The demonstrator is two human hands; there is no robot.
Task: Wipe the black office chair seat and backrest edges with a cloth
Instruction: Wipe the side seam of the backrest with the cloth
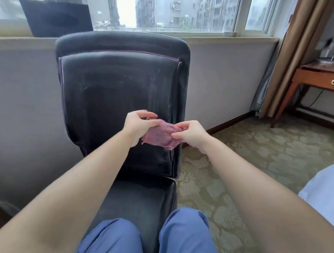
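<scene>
Both hands, left (138, 125) and right (191, 134), are pinching the cloth (159, 134) stretched sideways just before the backrest (116, 84), the right nearer its right edge.

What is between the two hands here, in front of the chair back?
In the head view, the pink cloth spans the gap: the left hand and right hand each pinch an end, in front of the backrest.

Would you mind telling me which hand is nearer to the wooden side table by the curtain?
Right. The right hand holds the cloth on the side toward the table; the left hand holds its other end, farther from it, in front of the backrest.
</scene>
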